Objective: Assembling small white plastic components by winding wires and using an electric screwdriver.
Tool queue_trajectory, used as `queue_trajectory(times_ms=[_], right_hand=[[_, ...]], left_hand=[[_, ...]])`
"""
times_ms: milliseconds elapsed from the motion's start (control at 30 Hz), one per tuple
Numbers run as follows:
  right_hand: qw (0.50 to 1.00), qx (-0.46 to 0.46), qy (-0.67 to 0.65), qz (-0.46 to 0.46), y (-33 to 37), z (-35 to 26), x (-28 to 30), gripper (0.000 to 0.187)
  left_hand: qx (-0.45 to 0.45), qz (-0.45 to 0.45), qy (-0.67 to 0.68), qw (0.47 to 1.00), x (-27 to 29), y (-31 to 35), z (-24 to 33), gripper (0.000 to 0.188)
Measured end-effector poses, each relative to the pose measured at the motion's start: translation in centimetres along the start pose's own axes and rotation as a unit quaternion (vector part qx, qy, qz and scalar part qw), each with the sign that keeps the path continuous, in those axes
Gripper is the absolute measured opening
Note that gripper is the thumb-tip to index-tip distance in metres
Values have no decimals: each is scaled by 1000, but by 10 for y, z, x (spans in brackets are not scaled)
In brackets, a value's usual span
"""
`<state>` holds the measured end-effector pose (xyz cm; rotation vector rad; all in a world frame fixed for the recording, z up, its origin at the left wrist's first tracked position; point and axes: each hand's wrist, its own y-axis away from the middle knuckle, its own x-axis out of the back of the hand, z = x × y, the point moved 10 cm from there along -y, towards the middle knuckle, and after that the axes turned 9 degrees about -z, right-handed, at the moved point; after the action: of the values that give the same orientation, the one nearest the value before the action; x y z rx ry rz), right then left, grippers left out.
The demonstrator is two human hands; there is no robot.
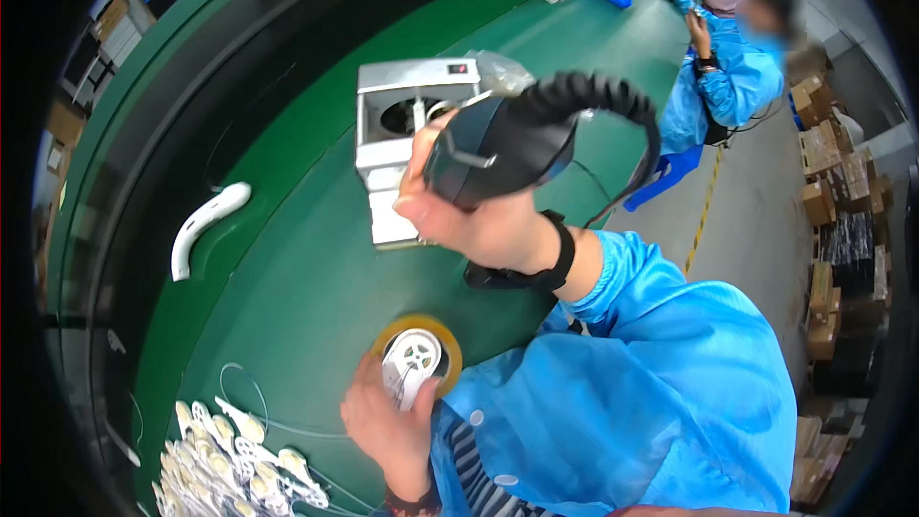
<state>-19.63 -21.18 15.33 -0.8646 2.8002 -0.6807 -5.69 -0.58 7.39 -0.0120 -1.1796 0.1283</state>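
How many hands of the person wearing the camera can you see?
2. The right hand is up high, gripping a black tool with a curly cord; the left hand is lower, holding a white part. Some fingers are hidden.

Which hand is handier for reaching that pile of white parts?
Probably the left hand: though holding a white part, it is nearer the pile; the right hand grips a black device.

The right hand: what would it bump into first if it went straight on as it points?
Probably the pale boxy machine, though depth is unclear and the right hand may pass above it.
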Motion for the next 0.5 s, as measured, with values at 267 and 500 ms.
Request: queue_trajectory(times_ms=[267, 500], right_hand=[[1000, 1, -4, -10, 5, -4, 1, 36], [975, 28, -197, -98, 12, -26, -31, 50]], left_hand=[[0, 13, 42, 999, 0, -11, -1, 67], [15, 29, 63, 997, 5, -4, -7, 66]])
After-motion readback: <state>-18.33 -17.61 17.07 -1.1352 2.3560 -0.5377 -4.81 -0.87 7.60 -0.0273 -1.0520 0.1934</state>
